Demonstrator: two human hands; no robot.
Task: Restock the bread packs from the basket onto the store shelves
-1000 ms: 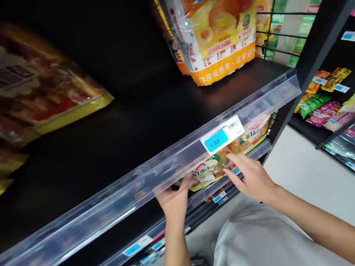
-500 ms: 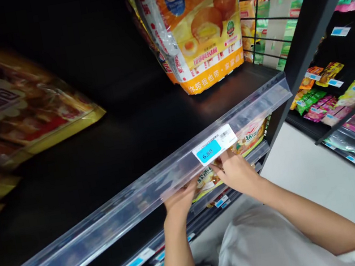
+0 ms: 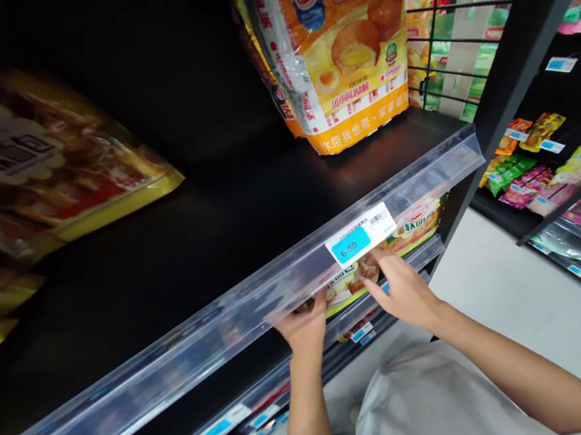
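Working at a black store shelf, we find a flat foil snack packet behind a clear plastic rail, below a white price label reading 6.80. Our left hand sits at the packet's near edge, its fingers hidden behind the rail, so we cannot tell whether it grips. Our right hand is half open, fingertips against the glossy film. A large yellow-and-orange plastic pastry bag stands on the shelf above; a pale floor lies beyond.
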